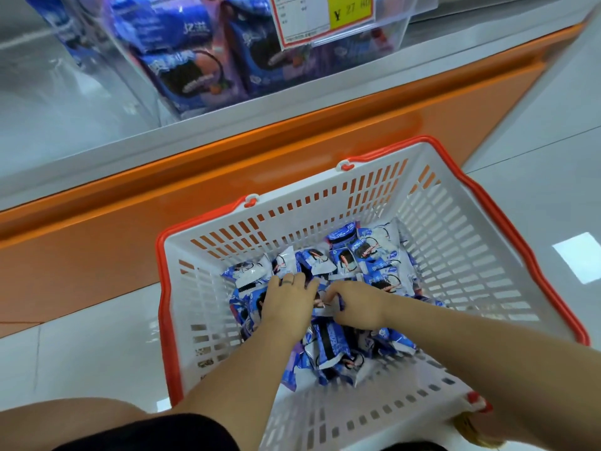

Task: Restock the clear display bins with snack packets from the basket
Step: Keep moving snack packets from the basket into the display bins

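Observation:
A white plastic basket [455, 242] with a red rim stands on the floor below me. A heap of blue-and-white snack packets [354, 255] lies in its bottom. Both my hands reach down into the heap. My left hand [286, 304], with a ring on one finger, presses palm-down on the packets, its fingers curled among them. My right hand [354, 307] is closed on packets beside it. Above, on the shelf, a clear display bin [136, 76] holds several of the same blue packets behind a price tag [322, 17].
An orange shelf base [162, 203] with a white ledge runs diagonally just behind the basket. The pale tiled floor [81, 346] lies on both sides. My knee [81, 415] is at the lower left, my foot [478, 428] at the basket's near right corner.

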